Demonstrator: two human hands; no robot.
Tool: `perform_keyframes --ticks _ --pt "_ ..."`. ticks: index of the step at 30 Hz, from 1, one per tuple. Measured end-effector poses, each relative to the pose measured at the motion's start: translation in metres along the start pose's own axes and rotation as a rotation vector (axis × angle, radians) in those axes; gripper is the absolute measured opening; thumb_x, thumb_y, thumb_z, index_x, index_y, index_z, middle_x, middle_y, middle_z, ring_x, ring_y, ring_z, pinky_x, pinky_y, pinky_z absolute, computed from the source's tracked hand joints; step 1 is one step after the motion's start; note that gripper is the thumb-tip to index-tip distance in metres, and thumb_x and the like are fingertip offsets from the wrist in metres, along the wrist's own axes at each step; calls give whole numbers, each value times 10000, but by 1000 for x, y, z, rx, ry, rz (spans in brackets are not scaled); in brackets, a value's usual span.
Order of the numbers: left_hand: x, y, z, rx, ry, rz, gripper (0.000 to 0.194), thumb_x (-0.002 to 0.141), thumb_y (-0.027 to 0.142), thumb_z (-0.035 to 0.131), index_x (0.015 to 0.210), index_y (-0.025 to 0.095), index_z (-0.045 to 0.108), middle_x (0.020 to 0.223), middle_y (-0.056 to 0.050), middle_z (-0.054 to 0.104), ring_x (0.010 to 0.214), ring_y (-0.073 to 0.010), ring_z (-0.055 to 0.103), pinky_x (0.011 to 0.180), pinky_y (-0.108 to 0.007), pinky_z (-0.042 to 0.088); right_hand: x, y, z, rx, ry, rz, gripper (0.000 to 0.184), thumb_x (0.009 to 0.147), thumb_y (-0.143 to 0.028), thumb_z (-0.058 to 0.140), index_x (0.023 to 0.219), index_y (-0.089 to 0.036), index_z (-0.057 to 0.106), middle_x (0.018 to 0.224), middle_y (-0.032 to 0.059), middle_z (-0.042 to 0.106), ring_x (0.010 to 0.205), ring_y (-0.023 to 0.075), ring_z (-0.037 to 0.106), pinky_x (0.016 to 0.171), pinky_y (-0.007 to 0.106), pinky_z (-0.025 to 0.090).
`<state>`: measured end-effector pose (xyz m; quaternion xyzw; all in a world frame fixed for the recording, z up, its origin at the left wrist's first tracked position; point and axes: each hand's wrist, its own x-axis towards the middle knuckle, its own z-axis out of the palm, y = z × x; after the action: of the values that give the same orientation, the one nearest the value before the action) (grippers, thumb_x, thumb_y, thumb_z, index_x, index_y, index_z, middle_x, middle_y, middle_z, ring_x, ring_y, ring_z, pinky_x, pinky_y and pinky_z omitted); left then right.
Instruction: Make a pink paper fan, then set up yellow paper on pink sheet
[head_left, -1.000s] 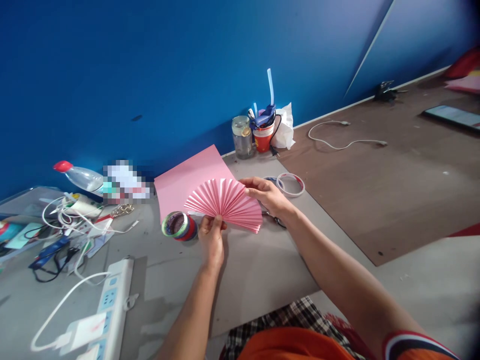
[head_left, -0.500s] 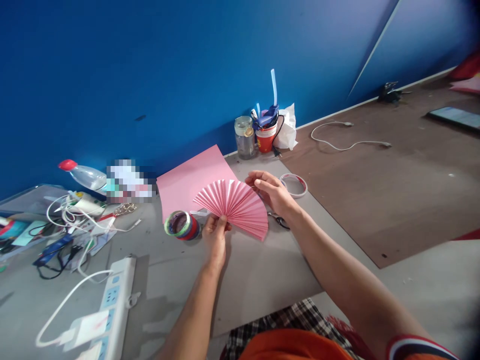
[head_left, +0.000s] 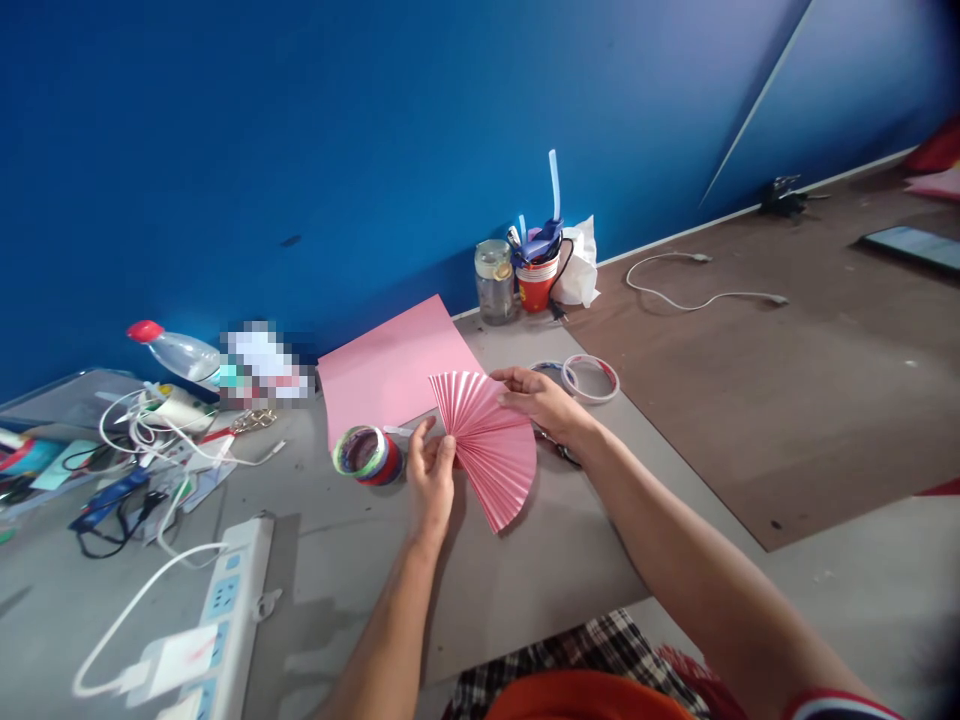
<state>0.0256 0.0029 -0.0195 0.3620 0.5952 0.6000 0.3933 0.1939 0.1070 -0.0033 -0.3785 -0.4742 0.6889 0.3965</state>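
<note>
Pink pleated paper fan (head_left: pixel 499 450) spread over tabletop (head_left: pixel 525 610). Right hand (head_left: pixel 541 402) pinching its upper edge. Left hand (head_left: pixel 432 482) at its narrow end, thumb and forefinger parted; whether it grips, cannot tell. Multicoloured hollow cylinder (head_left: pixel 388 462) left of left hand. Pink sheet (head_left: pixel 386 365) behind fan. Tape roll (head_left: pixel 596 399) near right hand.

The grey table (head_left: pixel 345 610) carries 1 pink sheet (head_left: pixel 397 350), 1 power strip (head_left: pixel 234 570) – and 1 glass jar (head_left: pixel 495 292)

The paper fan (head_left: pixel 501 450) looks glossy, the pink sheet (head_left: pixel 394 360) matt, the bottle (head_left: pixel 180 355) plastic
</note>
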Motion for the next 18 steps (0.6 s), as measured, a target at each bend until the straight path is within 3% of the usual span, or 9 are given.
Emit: perform_keyframes --ticks 5,11,18 --pt "-1 -3 3 -22 -58 43 579 750 388 695 1237 182 456 855 -32 666 779 -149 633 745 -279 495 1 2 -1 51 45 20 410 630 -213 684 1030 -152 615 814 6 671 723 127 611 688 241 472" --pt "2 -3 3 -20 -44 3 421 734 418 685 1057 169 579 829 -37 667 736 -149 622 680 -262 488 1 3 -1 49 11 15 381 658 -229 674 1031 -167 628 896 26 702 792 156 638 738 265 491" --pt "1 7 1 72 -147 -32 315 711 450 680 823 159 632 658 10 617 584 -112 542 573 -225 446 -2 0 1 77 -20 29 322 641 -207 674 961 -168 667 865 17 712 759 148 636 738 268 494"
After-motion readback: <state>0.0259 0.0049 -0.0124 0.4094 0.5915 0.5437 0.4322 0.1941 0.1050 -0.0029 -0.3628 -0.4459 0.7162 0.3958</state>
